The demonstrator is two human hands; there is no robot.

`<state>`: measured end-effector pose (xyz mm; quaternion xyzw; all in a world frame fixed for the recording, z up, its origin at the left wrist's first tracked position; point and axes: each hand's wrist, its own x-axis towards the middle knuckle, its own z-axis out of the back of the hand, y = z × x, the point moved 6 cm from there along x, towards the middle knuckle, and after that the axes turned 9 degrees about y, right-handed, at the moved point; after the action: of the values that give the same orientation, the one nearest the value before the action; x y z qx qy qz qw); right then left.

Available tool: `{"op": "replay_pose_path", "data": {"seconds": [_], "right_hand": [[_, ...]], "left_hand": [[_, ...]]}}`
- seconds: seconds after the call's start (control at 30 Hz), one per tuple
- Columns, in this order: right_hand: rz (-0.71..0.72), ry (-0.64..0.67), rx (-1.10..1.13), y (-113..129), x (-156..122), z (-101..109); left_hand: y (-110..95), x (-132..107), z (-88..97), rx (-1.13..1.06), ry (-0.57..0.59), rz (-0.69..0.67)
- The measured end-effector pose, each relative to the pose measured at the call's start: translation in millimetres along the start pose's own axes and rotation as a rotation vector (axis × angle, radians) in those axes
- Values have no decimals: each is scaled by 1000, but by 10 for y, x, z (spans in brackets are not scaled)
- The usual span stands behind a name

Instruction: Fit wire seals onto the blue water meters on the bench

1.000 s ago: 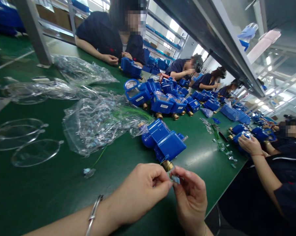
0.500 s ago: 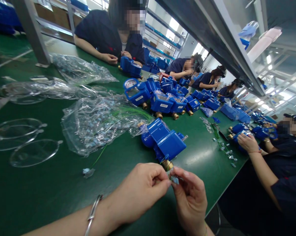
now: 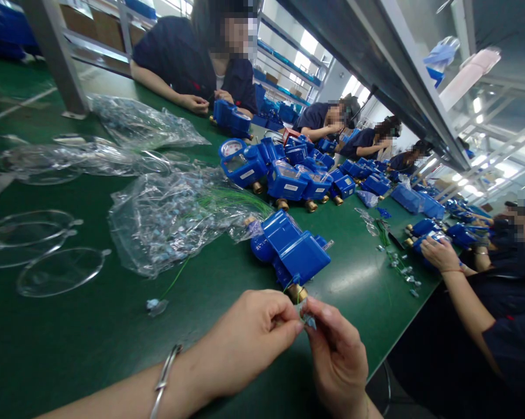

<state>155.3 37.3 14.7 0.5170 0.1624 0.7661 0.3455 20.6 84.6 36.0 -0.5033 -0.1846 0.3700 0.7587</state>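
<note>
A blue water meter [image 3: 291, 250] with a brass end fitting lies on the green table [image 3: 70, 337] just beyond my hands. My left hand [image 3: 245, 343], a metal bracelet on its wrist, pinches a thin green wire running from the meter's brass fitting. My right hand [image 3: 339, 358] pinches a small clear-blue seal tag [image 3: 310, 321] on that wire. Both hands meet fingertip to fingertip just in front of the fitting.
A clear bag of seal tags with green wires [image 3: 175, 215] lies left of the meter, a loose tag [image 3: 156, 305] near it. Clear round covers [image 3: 57, 270] sit at far left. Several blue meters [image 3: 284, 174] are clustered behind. Other people work across and at right [image 3: 446, 256].
My hands stay pinched together; the right fingers have shifted slightly on the tag. The person at right moved their hand a little.
</note>
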Motion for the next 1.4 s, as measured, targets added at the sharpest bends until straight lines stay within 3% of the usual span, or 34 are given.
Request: {"op": "replay_pose_path", "data": {"seconds": [0.4, 0.57, 0.83, 1.0, 1.27, 1.4], "right_hand": [[-33, 45, -46, 11, -17, 18], [-51, 46, -70, 67, 26, 48], [-249, 219, 14, 88, 174, 24], [-342, 221, 55, 62, 216, 36], [-256, 214, -40, 148, 233, 21], [-321, 205, 75, 119, 226, 32]], "left_hand": [[28, 10, 6, -13, -2, -56], [48, -11, 78, -28, -68, -28], [51, 26, 139, 26, -29, -149], [59, 35, 165, 51, -19, -181], [46, 35, 96, 33, 35, -204], [52, 34, 110, 8, 20, -143]]}}
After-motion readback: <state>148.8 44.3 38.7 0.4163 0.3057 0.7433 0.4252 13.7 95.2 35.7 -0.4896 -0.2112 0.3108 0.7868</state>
